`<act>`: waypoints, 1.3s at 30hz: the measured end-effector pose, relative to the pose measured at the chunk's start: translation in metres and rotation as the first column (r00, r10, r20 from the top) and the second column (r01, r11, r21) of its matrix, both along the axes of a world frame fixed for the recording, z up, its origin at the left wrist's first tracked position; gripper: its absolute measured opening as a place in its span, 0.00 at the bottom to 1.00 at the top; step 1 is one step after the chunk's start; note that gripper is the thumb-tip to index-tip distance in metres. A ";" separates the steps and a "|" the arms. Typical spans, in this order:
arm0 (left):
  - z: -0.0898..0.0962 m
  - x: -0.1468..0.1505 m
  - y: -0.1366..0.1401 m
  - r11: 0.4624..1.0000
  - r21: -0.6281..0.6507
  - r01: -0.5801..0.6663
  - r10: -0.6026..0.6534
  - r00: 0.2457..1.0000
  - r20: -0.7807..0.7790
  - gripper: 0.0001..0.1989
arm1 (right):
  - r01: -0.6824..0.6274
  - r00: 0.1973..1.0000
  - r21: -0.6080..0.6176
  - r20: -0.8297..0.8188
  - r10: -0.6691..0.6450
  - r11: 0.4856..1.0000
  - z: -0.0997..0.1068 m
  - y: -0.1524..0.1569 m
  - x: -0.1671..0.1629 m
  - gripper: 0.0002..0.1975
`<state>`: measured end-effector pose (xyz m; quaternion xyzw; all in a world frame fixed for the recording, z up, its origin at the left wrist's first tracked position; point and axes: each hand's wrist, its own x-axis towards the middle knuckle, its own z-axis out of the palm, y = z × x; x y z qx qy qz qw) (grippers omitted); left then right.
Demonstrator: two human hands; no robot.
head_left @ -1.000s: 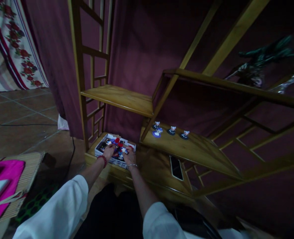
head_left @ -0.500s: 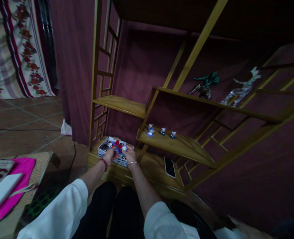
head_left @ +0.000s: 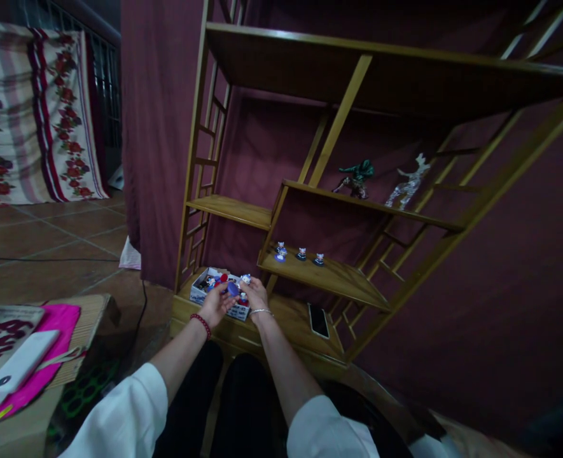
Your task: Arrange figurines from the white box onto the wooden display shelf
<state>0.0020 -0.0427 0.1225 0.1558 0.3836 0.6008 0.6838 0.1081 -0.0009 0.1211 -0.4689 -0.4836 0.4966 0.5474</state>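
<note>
My left hand (head_left: 217,305), with a red bead bracelet at its wrist, is closed on a purple round base (head_left: 233,289). Close beside it, my right hand (head_left: 256,294) pinches a small white-and-blue figurine (head_left: 245,278). Both hands are above the near side of a patterned cardboard box (head_left: 196,294). Red, white and dark small figures lie inside the box, partly hidden by my fingers. Several similar figurines (head_left: 301,254) stand on the low shelf (head_left: 333,275) to the right, one of them on a purple base.
A tablet or large phone (head_left: 318,320) lies on the cabinet's bottom board. Higher up stand a green-and-brown statuette (head_left: 358,177) and a clear deer-like statuette (head_left: 409,182). To my left, a low table (head_left: 90,305) bears a pink mat (head_left: 66,318) and a white device (head_left: 26,362).
The purple base and the white-and-blue figurine now show apart, one in each hand, slightly raised. My view has tilted up, showing more of the upper shelf.
</note>
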 end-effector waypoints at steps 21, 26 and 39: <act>0.058 0.021 -0.071 0.919 0.382 -0.096 0.019 0.980 0.200 0.16 | -0.083 0.989 0.248 -0.099 0.111 0.965 0.075 -0.066 0.014 0.22; 0.066 0.020 -0.082 0.899 0.425 -0.104 0.009 0.976 0.219 0.16 | -0.125 0.987 0.300 -0.063 0.151 0.946 0.087 -0.079 0.014 0.20; 0.077 0.021 -0.102 0.876 0.459 -0.147 0.042 0.972 0.230 0.16 | -0.184 0.982 0.339 0.023 0.188 0.922 0.099 -0.094 0.016 0.18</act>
